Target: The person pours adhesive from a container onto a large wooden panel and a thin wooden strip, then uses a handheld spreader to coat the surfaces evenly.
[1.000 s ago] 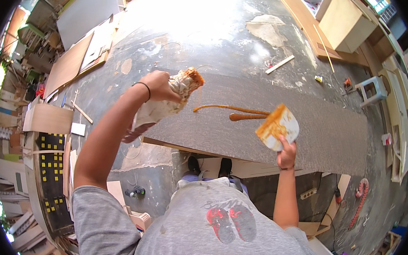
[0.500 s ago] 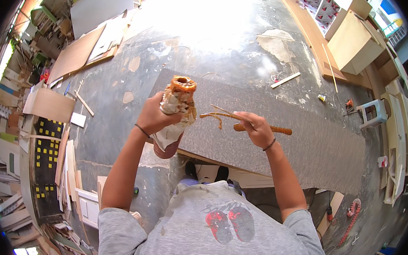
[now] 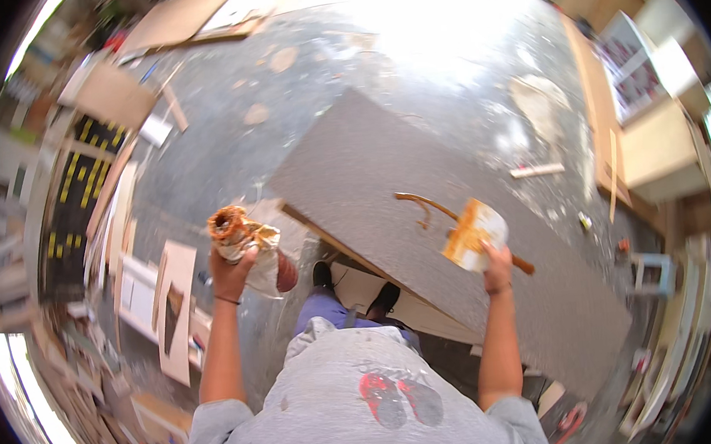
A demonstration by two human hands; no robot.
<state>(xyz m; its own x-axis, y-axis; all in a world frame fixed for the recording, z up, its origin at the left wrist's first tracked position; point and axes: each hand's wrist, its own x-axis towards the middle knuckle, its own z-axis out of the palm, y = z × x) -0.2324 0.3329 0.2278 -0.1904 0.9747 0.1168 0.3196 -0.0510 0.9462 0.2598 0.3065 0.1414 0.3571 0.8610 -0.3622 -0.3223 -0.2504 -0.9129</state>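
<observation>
My left hand [image 3: 233,273] grips a bottle-like container [image 3: 250,243] wrapped in crumpled, stained whitish sheeting. Its open mouth is crusted with amber residue and tilts up; a reddish-brown end shows at the lower right. In my right hand [image 3: 497,268] is a thin white scraper [image 3: 493,219], smeared with orange-brown residue and held above the large grey-brown panel [image 3: 358,151]. A glossy amber-brown strand [image 3: 427,200], which looks like thick glue, curves over the panel beside the scraper. Another part of it shows past my right hand, and the scraper hides the stretch between.
Boards and offcuts [image 3: 119,190] crowd the left side. A small stool [image 3: 652,272] stands at the right, near wooden cabinets [image 3: 659,148]. A short strip [image 3: 537,171] lies on the concrete floor [image 3: 318,66]. My feet are beside the panel's near edge.
The view has turned, and the panel sits more slanted. My left hand has moved left with the container, away from the panel. In my right hand, the scraper has turned from edge-on to show its smeared face.
</observation>
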